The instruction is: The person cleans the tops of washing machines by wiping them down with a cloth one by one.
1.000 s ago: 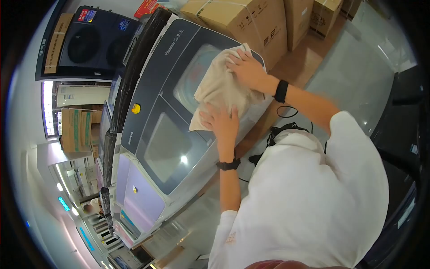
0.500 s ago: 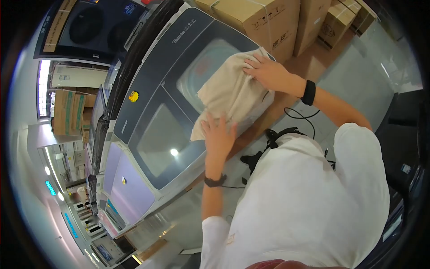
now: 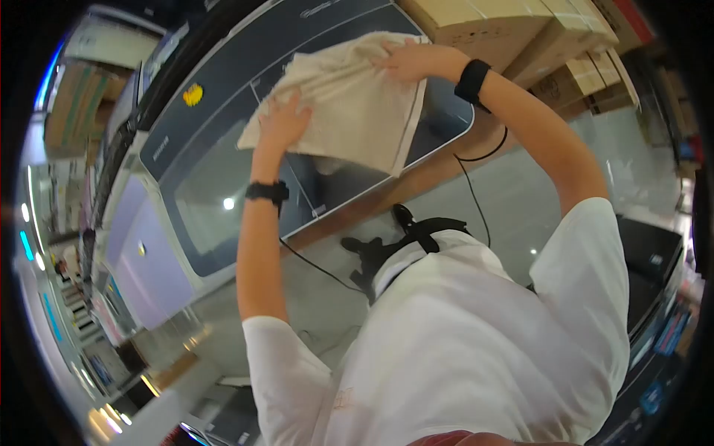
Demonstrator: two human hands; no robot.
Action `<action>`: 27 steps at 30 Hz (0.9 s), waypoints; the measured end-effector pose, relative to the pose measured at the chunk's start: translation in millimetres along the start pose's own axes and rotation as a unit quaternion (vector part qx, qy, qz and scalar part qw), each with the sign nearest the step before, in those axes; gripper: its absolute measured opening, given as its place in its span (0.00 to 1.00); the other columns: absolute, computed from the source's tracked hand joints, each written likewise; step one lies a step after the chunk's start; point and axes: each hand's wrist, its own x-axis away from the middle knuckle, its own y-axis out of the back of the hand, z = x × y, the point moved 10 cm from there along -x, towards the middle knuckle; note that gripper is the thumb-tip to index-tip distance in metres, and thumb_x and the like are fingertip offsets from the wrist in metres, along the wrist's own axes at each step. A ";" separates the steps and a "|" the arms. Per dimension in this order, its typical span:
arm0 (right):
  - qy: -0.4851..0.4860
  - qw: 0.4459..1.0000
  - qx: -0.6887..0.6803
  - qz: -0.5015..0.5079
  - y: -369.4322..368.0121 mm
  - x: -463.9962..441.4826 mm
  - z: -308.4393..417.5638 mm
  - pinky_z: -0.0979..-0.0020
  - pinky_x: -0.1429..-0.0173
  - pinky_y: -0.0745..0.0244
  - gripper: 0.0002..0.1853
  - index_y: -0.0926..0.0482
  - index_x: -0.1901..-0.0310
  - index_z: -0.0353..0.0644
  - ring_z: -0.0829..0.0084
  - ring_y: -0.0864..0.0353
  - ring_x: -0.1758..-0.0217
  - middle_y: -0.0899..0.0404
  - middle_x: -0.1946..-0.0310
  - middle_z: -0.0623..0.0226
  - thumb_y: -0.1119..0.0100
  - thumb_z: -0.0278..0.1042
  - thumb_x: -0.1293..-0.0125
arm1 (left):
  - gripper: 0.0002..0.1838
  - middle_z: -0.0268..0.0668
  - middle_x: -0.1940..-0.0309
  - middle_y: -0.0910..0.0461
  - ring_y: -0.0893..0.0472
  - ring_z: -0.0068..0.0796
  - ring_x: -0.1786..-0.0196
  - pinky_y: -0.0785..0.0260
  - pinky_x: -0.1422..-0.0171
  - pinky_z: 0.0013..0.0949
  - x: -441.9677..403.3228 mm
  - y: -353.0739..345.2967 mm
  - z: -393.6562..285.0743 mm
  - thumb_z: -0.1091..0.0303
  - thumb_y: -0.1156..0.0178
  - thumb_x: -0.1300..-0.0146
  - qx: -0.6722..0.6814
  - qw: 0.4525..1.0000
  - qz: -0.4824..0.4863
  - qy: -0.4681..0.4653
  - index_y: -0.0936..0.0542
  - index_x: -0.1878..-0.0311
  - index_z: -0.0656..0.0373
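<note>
A beige cloth lies spread and wrinkled over the dark glass lid of a washing machine. On the cloth's left part rests my left hand, fingers apart and pressed flat. My right hand lies on its upper right part with the fingers stretched out, somewhat blurred. The near corner of the cloth hangs toward the lid's front edge. Black bands are on both wrists.
A yellow sticker is on the lid. A lilac machine stands to the left. Cardboard boxes are stacked behind on the right. A black cable runs over the shiny floor.
The view has shifted, so the machine sits higher and further left. The cloth is now spread wider and flatter across the lid, with both hands still on it and further apart.
</note>
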 end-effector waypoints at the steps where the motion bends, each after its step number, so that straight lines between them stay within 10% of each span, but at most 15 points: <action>1: -0.003 1.000 0.023 0.011 0.9 -12.8 -2.4 0.30 0.17 0.48 0.33 0.42 0.15 0.60 0.41 0.30 0.20 0.45 0.17 0.39 0.53 0.46 0.19 | 0.42 0.67 0.17 0.43 0.50 0.70 0.13 0.56 0.15 0.74 -7.0 -0.5 8.9 0.33 0.47 0.26 -0.007 1.000 -0.010 0.011 0.39 0.14 0.35; 6: -0.075 0.997 0.013 0.006 33.5 -65.4 -11.2 0.27 0.19 0.54 0.36 0.48 0.12 0.65 0.34 0.50 0.12 0.51 0.16 0.29 0.57 0.56 0.18 | 0.39 0.59 0.14 0.49 0.48 0.80 0.16 0.53 0.18 0.78 -36.5 6.5 52.9 0.32 0.45 0.29 -0.001 0.992 -0.097 0.082 0.37 0.16 0.23; 12: -0.161 0.986 -0.043 -0.022 46.3 -125.3 -12.9 0.18 0.20 0.63 0.37 0.48 0.14 0.71 0.29 0.65 0.11 0.50 0.14 0.41 0.60 0.63 0.21 | 0.38 0.56 0.13 0.50 0.51 0.86 0.17 0.50 0.19 0.77 -57.0 24.3 91.5 0.29 0.51 0.26 0.040 0.978 -0.107 0.176 0.40 0.15 0.20; 18: -0.179 0.978 -0.080 -0.074 39.6 -148.4 -42.9 0.16 0.20 0.66 0.38 0.48 0.16 0.88 0.03 0.75 0.20 0.78 0.12 0.41 0.56 0.73 0.25 | 0.35 0.52 0.10 0.58 0.52 0.85 0.17 0.49 0.21 0.81 -52.4 50.1 94.0 0.30 0.50 0.25 0.043 0.965 -0.135 0.221 0.40 0.16 0.13; 24: -0.097 0.955 -0.017 -0.280 65.0 -167.8 -20.4 0.14 0.22 0.69 0.40 0.47 0.14 0.79 0.06 0.72 0.19 0.70 0.12 0.40 0.50 0.71 0.25 | 0.36 0.61 0.13 0.54 0.45 0.90 0.21 0.45 0.21 0.80 -53.0 59.0 122.6 0.30 0.47 0.27 0.060 0.942 -0.261 0.204 0.37 0.17 0.16; 27: -0.034 0.975 -0.005 -0.220 35.3 -169.8 11.1 0.15 0.21 0.72 0.40 0.46 0.14 0.73 0.11 0.71 0.17 0.67 0.12 0.39 0.51 0.70 0.23 | 0.36 0.67 0.18 0.44 0.42 0.86 0.21 0.45 0.20 0.75 -19.4 45.6 116.0 0.30 0.44 0.28 -0.002 0.940 -0.308 0.150 0.34 0.18 0.20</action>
